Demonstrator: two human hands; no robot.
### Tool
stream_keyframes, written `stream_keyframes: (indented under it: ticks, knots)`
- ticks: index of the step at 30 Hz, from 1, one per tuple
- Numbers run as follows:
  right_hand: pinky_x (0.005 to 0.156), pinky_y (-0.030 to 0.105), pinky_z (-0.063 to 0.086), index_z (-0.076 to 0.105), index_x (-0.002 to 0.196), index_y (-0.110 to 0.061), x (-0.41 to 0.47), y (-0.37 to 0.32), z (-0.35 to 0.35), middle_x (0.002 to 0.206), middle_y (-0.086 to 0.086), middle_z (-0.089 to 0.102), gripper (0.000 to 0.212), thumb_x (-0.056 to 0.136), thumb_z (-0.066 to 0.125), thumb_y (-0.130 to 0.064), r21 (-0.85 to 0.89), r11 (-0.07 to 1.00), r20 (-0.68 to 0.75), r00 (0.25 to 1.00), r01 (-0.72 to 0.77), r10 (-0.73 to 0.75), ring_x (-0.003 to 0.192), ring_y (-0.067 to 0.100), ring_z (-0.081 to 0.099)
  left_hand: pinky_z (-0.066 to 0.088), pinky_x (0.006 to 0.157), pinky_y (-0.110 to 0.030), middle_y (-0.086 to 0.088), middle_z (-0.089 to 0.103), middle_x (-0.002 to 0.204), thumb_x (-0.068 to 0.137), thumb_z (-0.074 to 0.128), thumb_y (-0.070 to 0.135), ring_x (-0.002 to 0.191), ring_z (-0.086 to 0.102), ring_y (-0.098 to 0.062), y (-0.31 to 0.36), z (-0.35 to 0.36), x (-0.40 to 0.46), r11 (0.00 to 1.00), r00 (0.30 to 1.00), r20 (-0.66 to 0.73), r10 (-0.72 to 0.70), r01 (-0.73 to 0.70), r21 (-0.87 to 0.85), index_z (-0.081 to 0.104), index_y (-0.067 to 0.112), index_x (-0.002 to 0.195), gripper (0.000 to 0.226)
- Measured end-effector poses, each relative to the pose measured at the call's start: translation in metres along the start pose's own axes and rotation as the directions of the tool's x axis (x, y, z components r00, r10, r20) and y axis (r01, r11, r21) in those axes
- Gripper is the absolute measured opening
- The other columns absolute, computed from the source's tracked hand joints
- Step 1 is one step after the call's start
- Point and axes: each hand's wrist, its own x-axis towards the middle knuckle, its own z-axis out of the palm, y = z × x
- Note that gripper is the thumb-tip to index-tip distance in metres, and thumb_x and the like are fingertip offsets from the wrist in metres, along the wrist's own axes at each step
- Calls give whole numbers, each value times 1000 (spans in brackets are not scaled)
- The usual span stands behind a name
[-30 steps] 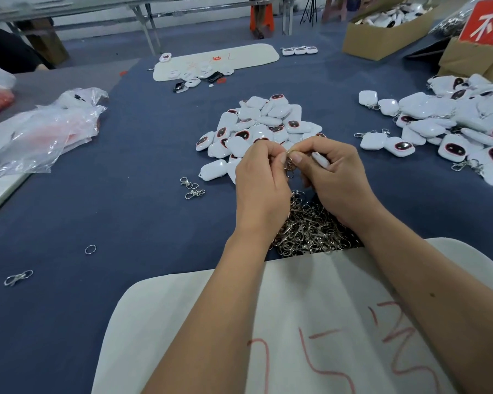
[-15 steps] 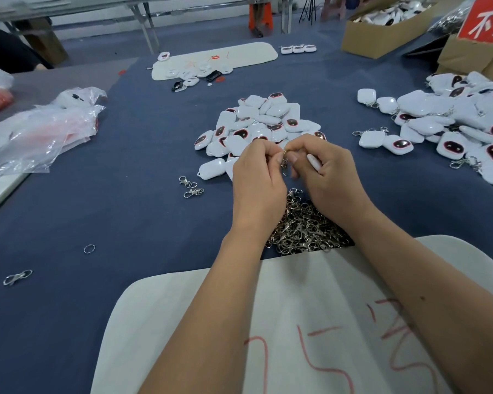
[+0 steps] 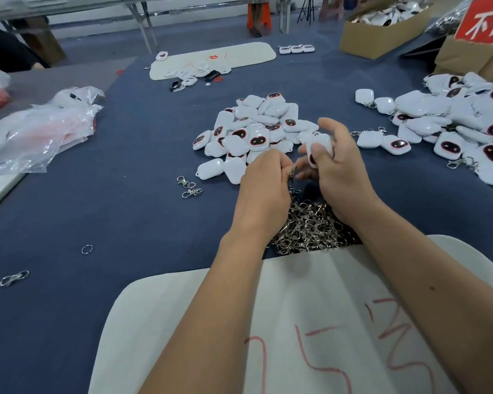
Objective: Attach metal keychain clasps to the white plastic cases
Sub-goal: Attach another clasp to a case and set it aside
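Right hand (image 3: 335,166) now lifted, thumb gripping white case (image 3: 319,147), left hand (image 3: 264,183) pinching metal clasp (image 3: 293,169)

Readable marks: one sign, one scrawled board

A red sign (image 3: 485,19) at the top right shows the white characters "不合", cut off by the frame edge. The near white board (image 3: 310,322) carries red handwritten strokes, perhaps "25", not surely legible.
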Motion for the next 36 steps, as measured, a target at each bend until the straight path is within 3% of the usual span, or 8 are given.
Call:
stream_keyframes:
  ticks: [4, 6, 9, 13, 16, 21, 28, 36]
  knots:
    - [51, 23, 47, 52, 116, -10, 2, 0, -4, 95, 16, 70, 13, 104, 51, -6, 36, 999, -108, 994, -3, 7, 62, 17, 70, 47, 74, -41, 3, 59, 87, 103, 48, 9, 83, 53, -20, 1, -1, 0, 1000, 998, 69, -4, 2, 25, 59, 13, 91, 16]
    - [51, 22, 46, 65, 107, -14, 4, 2, -6, 81, 4, 68, 8, 101, 60, -12, -14, 1000, -133, 991, -8, 6, 55, 13, 65, 47, 76, -42, 3, 60, 87, 101, 48, 6, 84, 53, -21, 2, -1, 0, 999, 997, 82, -1, -2, 34, 59, 12, 90, 16]
    - [49, 24, 46, 68, 101, -15, 3, 4, -5, 64, -8, 63, 11, 93, 73, -20, -32, 999, -151, 988, -21, 16, 49, 12, 55, 48, 77, -47, -1, 62, 88, 100, 47, 5, 85, 55, -24, 3, -1, 0, 999, 996, 94, 0, -4, 40, 59, 10, 90, 16]
    - [60, 28, 47, 73, 82, -20, 4, 5, -3, 65, -14, 65, 11, 88, 76, -28, -180, 983, -145, 988, 22, -48, 58, 5, 55, 48, 79, -55, -9, 65, 91, 100, 47, 5, 88, 57, -29, 4, -1, 1, 999, 995, 102, 1, -6, 41, 59, 4, 89, 17]
    - [65, 26, 48, 72, 79, -19, 2, 4, -2, 65, -18, 65, 14, 91, 69, -27, -297, 953, -120, 988, 57, -96, 63, 1, 55, 48, 78, -55, -8, 64, 89, 99, 44, 3, 86, 56, -29, 6, -3, -1, 999, 993, 114, 9, -14, 47, 57, 6, 86, 19]
    - [52, 17, 34, 64, 83, -11, 4, 3, -1, 55, -14, 54, 18, 96, 61, -22, -357, 933, -63, 996, 41, -68, 51, 2, 42, 47, 74, -53, -7, 60, 85, 98, 41, 1, 80, 51, -30, 8, -4, -2, 998, 990, 136, 19, -28, 65, 53, 8, 85, 19]
    - [57, 16, 36, 62, 89, -3, -1, -3, 1, 71, -4, 59, 18, 100, 55, -15, -433, 898, -31, 995, 75, -98, 61, 4, 45, 37, 66, -40, -5, 54, 86, 91, 39, -5, 76, 41, -23, 5, -1, -3, 994, 989, 150, 14, -30, 105, 42, 19, 81, 26]
    - [56, 18, 34, 58, 85, -2, -3, -3, 2, 67, -5, 56, 22, 101, 51, -15, -535, 837, -51, 985, 111, -163, 59, 5, 47, 40, 81, -42, -8, 57, 102, 95, 44, -7, 92, 49, -27, 8, -2, -4, 976, 991, 120, 58, -82, 200, 55, 9, 104, 21]
